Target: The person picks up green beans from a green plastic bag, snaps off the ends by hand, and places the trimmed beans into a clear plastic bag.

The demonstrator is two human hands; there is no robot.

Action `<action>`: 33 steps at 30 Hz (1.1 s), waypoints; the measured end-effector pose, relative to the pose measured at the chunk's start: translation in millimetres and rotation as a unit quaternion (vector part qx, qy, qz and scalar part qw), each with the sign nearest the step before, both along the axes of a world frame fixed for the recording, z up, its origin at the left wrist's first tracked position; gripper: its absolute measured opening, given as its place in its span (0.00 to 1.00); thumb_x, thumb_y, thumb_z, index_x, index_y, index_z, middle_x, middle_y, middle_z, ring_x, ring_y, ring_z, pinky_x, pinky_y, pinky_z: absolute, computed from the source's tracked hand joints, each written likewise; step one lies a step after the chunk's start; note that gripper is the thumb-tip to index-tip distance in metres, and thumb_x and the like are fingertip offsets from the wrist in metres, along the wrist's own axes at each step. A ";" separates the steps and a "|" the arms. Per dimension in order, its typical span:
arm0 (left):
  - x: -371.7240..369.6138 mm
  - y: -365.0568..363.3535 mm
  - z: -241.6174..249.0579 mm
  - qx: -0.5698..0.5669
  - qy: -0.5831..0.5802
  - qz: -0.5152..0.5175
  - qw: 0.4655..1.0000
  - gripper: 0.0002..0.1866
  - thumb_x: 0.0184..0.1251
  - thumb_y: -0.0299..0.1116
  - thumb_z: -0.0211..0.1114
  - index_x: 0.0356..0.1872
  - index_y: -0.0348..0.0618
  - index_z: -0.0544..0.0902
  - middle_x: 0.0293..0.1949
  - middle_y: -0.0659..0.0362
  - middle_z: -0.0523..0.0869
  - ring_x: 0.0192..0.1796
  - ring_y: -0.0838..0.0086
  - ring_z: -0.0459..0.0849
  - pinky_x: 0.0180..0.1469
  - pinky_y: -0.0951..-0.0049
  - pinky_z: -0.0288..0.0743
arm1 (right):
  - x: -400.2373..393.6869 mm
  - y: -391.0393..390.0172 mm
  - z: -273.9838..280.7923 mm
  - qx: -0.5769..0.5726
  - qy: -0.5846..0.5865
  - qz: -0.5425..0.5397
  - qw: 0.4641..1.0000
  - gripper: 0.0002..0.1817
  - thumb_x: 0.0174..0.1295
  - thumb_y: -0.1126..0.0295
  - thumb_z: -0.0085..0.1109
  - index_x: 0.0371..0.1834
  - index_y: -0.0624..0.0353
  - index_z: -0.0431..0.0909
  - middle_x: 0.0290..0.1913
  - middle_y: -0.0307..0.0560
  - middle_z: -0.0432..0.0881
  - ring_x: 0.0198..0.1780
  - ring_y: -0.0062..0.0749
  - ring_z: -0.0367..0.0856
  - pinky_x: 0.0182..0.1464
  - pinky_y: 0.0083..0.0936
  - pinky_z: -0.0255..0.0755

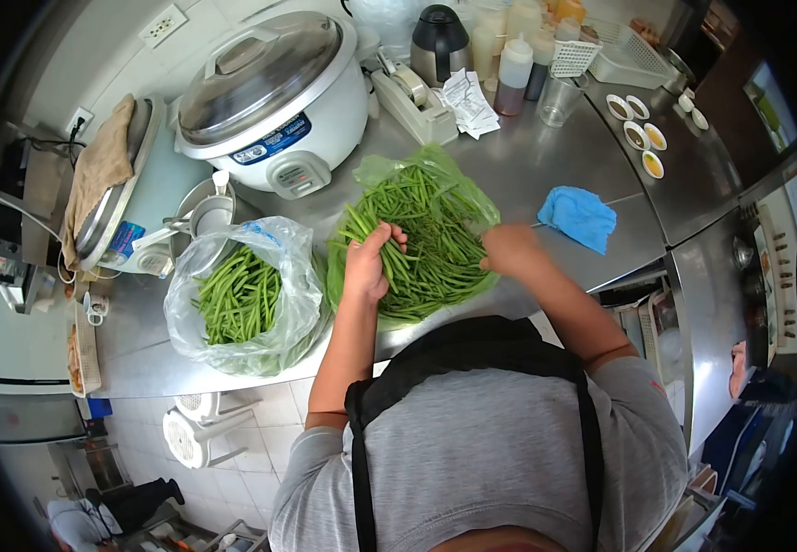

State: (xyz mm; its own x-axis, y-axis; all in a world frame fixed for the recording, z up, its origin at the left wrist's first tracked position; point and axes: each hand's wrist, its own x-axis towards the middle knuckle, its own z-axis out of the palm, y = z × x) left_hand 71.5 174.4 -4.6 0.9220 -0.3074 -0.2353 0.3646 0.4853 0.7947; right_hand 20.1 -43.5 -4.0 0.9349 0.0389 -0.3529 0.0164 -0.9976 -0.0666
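Cut green beans [426, 267] fill an open green plastic bag [472, 184] on the steel counter. Over the left side of this pile, my left hand [371, 264] is closed around a small bunch of green beans. At the pile's right edge my right hand [511, 250] has its fingers curled together; what they hold, if anything, is hidden. To the left stands a clear plastic bag [302, 267], its mouth rolled open, with more green beans [239, 294] inside.
A large rice cooker [325, 101] stands behind the bags, with a tape dispenser [421, 110] and sauce bottles [512, 78] further right. A blue cloth [579, 218] lies right of my right hand. Small sauce cups [636, 136] sit beyond. Behind me are white stools [185, 439] and another person [131, 506].
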 end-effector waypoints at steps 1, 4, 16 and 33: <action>0.0 -2.5 -0.2 -0.008 -0.001 -0.007 1.000 0.05 0.56 0.29 0.56 0.31 0.40 0.72 0.26 0.58 0.76 0.28 0.74 0.76 0.31 0.73 0.74 | -0.2 -1.8 -14.0 -0.005 -0.026 -0.005 1.000 0.08 0.42 0.65 0.55 0.24 0.57 0.78 0.27 0.51 0.78 0.29 0.44 0.77 0.31 0.39 0.69; -2.3 -8.8 6.0 -0.005 -0.006 -0.019 1.000 0.03 0.55 0.28 0.55 0.28 0.39 0.73 0.27 0.58 0.77 0.26 0.75 0.75 0.29 0.77 0.71 | 0.6 0.4 -4.1 -0.016 -0.101 -0.016 0.995 0.07 0.45 0.66 0.55 0.26 0.55 0.78 0.28 0.47 0.78 0.32 0.41 0.77 0.36 0.37 0.68; -19.4 -30.7 25.7 0.116 -0.171 -0.011 0.978 0.09 0.55 0.22 0.54 0.38 0.35 0.75 0.27 0.63 0.77 0.24 0.83 0.72 0.26 0.84 0.67 | 9.9 30.2 79.0 0.316 -0.332 0.106 0.882 0.08 0.46 0.66 0.59 0.28 0.55 0.76 0.28 0.42 0.75 0.33 0.37 0.74 0.35 0.32 0.66; -11.0 -8.4 44.0 0.292 -0.219 -0.028 0.931 0.04 0.55 0.25 0.55 0.29 0.36 0.77 0.23 0.64 0.77 0.23 0.85 0.71 0.26 0.83 0.66 | 13.8 31.4 77.5 0.199 -0.345 0.157 0.904 0.07 0.51 0.65 0.53 0.25 0.57 0.72 0.25 0.44 0.74 0.30 0.40 0.73 0.31 0.32 0.65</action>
State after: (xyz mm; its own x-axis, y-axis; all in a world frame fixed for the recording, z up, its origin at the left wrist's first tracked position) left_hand 60.6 166.1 39.4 0.9549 -0.2964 0.0173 -0.0445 -0.0853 0.9954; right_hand 34.0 -12.1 73.5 0.8481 0.3363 0.4095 0.4690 -0.8360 -0.2848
